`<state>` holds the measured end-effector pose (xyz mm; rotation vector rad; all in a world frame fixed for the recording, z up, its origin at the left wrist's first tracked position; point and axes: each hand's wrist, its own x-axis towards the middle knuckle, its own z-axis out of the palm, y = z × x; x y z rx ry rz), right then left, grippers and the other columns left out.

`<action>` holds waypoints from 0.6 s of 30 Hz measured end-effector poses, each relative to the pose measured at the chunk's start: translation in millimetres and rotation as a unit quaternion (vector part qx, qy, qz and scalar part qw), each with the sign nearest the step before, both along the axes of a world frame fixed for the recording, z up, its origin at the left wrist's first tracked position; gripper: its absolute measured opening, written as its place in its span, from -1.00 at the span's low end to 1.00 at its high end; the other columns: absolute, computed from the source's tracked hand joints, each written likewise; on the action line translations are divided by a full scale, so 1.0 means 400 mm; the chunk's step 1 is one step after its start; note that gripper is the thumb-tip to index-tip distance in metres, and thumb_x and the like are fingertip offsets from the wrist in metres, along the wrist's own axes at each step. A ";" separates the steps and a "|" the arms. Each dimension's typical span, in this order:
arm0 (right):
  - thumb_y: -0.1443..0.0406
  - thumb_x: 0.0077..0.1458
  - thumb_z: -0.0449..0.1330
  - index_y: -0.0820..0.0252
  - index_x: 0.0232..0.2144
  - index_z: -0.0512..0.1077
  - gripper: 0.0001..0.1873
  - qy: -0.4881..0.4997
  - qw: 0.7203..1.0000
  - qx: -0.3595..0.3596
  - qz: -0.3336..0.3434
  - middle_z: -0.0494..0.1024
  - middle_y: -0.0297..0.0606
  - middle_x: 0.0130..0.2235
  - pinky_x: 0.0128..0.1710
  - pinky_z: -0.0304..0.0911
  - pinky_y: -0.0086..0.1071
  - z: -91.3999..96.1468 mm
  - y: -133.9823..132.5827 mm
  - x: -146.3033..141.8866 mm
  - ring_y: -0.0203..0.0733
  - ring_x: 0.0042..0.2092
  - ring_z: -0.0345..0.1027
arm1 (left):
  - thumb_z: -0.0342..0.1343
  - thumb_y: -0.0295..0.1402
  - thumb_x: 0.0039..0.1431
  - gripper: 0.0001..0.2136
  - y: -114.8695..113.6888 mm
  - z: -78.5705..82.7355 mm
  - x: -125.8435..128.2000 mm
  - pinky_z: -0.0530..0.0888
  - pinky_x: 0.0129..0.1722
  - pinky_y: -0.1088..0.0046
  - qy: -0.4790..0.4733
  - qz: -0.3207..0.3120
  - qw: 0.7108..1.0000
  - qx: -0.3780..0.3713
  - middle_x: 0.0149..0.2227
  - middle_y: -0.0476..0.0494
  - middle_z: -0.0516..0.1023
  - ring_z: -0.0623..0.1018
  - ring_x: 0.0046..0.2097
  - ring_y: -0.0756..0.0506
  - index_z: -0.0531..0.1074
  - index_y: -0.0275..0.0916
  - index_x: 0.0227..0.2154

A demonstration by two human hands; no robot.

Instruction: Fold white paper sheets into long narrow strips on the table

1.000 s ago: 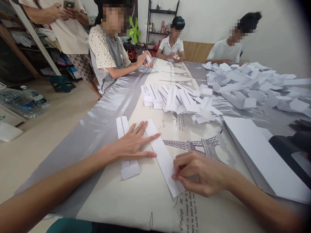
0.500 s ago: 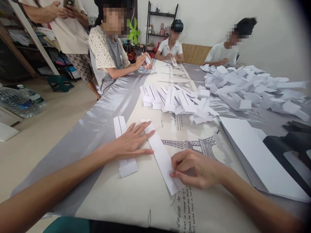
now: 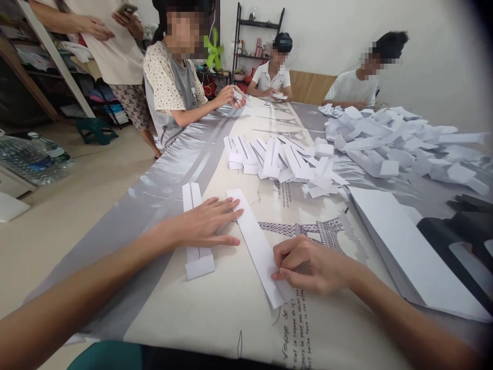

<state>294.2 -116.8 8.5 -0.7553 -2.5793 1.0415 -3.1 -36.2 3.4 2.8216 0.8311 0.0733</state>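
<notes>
A long white paper strip (image 3: 254,246) lies slanted on the printed tablecloth (image 3: 185,313) in front of me. My left hand (image 3: 210,222) is spread flat, its fingertips resting on the strip's far left edge. Beneath that same hand lies a folded white paper piece (image 3: 200,266) with a slit down its middle, partly covered. My right hand (image 3: 304,264) pinches the near right edge of the strip between thumb and fingers. A faint flap shows under the right fingertips, though its fold is partly hidden.
Beyond my hands lies a pile of folded paper pieces (image 3: 277,156). A bigger heap of white paper (image 3: 400,139) covers the far right. A stack of paper sheets (image 3: 408,241) sits beside my right arm, near a black object (image 3: 458,231). Several people are around the table.
My left hand has slid slightly left, its thumb now off the strip. My right hand keeps its pinch, almost unmoved. Across the table, the co-workers' hands have shifted with their papers.
</notes>
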 end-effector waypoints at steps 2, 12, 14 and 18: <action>0.31 0.31 0.07 0.20 -0.63 0.38 -0.57 0.005 1.000 0.002 -0.008 0.39 -0.34 -0.45 -0.49 0.10 -0.39 0.001 -0.003 -0.007 -0.36 -0.49 0.14 | -0.17 0.23 0.31 -0.29 -0.003 0.000 0.001 0.04 0.34 0.12 -0.008 0.004 1.000 0.008 0.43 -0.20 0.08 0.14 0.41 -0.28 0.09 -0.06 0.37; 0.18 0.24 0.22 0.12 0.08 0.40 -0.61 -0.073 0.937 0.153 -0.304 0.44 -0.11 -0.02 -0.04 0.39 -0.06 -0.028 0.011 -0.035 0.02 0.00 0.37 | -0.34 0.11 0.42 -0.39 0.001 -0.021 0.022 0.26 0.12 0.16 -0.022 -0.019 0.994 0.110 0.11 -0.28 0.40 0.40 0.04 -0.28 0.27 -0.15 0.26; 0.19 0.24 0.21 0.10 0.09 0.40 -0.61 -0.084 0.935 0.127 -0.319 0.42 -0.11 0.01 -0.03 0.40 -0.06 -0.028 0.012 -0.029 0.03 0.04 0.36 | -0.34 0.08 0.43 -0.43 -0.002 -0.020 0.026 0.28 0.09 0.17 -0.023 -0.023 0.992 0.121 0.05 -0.26 0.41 0.40 -0.02 -0.25 0.30 -0.13 0.24; 0.23 0.27 0.13 0.12 0.07 0.43 -0.66 -0.094 0.939 0.084 -0.321 0.39 -0.10 0.03 -0.03 0.41 -0.08 -0.020 0.008 -0.028 0.01 0.04 0.38 | -0.28 0.01 0.46 -0.50 -0.009 -0.017 0.031 0.30 0.07 0.19 -0.023 -0.034 0.988 0.150 0.00 -0.26 0.39 0.39 -0.06 -0.22 0.35 -0.15 0.17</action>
